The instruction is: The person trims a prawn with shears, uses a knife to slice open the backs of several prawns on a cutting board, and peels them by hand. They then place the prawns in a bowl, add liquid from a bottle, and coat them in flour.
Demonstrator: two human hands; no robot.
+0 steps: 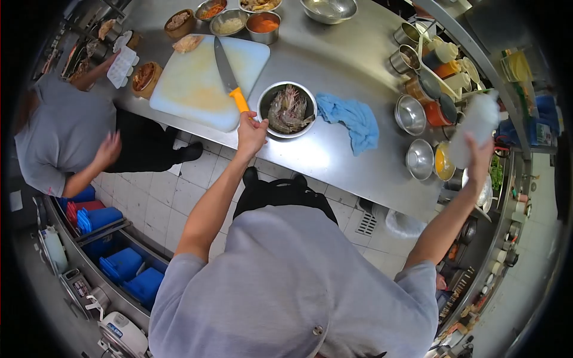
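Note:
My left hand (pixel 252 136) is closed at the end of the yellow handle of a kitchen knife (pixel 225 67), whose blade lies over a white cutting board (pixel 173 89). The thumb of that hand is at the left rim of a metal bowl (pixel 276 132) holding several raw shrimp (pixel 290 110). Out to the right, my right hand (pixel 477 158) grips a whitish translucent plastic bottle (pixel 476 125), raised and blurred near the sauce containers. A piece of pale raw meat (pixel 188 43) rests on the board's far edge.
A crumpled blue cloth (pixel 352 119) lies right of the shrimp bowl. Metal bowls (pixel 419 160) and sauce bottles (pixel 441 53) line the counter's right side. Ingredient containers (pixel 263 27) stand at the back. A co-worker (pixel 65 125) stands at the left, holding a white tray (pixel 122 65).

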